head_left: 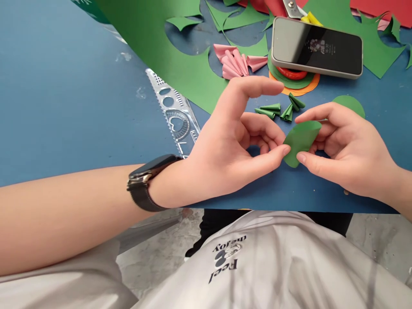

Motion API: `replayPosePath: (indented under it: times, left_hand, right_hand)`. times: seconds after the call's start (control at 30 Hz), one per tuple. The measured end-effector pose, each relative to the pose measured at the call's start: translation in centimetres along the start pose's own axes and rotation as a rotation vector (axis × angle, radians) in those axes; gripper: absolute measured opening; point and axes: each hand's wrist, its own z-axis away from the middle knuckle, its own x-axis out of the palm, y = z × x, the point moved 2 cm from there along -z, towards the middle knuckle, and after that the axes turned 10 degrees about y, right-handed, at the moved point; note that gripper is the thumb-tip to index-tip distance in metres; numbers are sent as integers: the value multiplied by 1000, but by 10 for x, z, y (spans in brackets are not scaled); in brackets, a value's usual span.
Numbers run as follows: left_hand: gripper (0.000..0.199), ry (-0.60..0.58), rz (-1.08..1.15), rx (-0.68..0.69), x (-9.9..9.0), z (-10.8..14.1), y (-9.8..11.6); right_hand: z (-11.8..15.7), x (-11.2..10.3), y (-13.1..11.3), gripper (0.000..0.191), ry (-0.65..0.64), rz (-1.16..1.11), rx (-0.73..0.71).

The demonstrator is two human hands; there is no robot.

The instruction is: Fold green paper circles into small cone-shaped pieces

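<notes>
A small green paper piece (301, 141) with a curved edge is held up between both hands, just above the table near its front edge. My left hand (241, 141) pinches its left side between thumb and a finger, with the index finger stretched out above. On the other side, my right hand (344, 150) has its thumb on the paper's lower right, the fingers curled behind it. Several small rolled green paper cones (280, 110) lie just beyond the hands. Farther back is a bunch of pink paper cones (236, 62).
A phone (317, 47) rests on green and orange paper circles (302, 91) and scissors with a red handle (291, 74). Large cut green sheets (180, 73) spread across the back. A clear stencil ruler (175, 116) lies left of my hands. A green circle (350, 105) sits behind my right hand.
</notes>
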Motion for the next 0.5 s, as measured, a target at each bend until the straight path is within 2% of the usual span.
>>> replayPosePath:
  times: [0.1,0.17,0.37,0.5]
  left_hand:
    - [40,-54,51,-32,1,1,-1]
    - [29,-45,35,-9,1,2,-1]
    - [14,28,-136,134,-1,2,6]
    - [15,62,-177,211,-2,2,8]
  right_hand:
    - [2,0,0,28,8,56,-31]
    - [3,0,-1,25,10,62,-49]
    - [3,-2,-4,11,104,44,-145]
    - [0,-4,-5,10,165,38,-103]
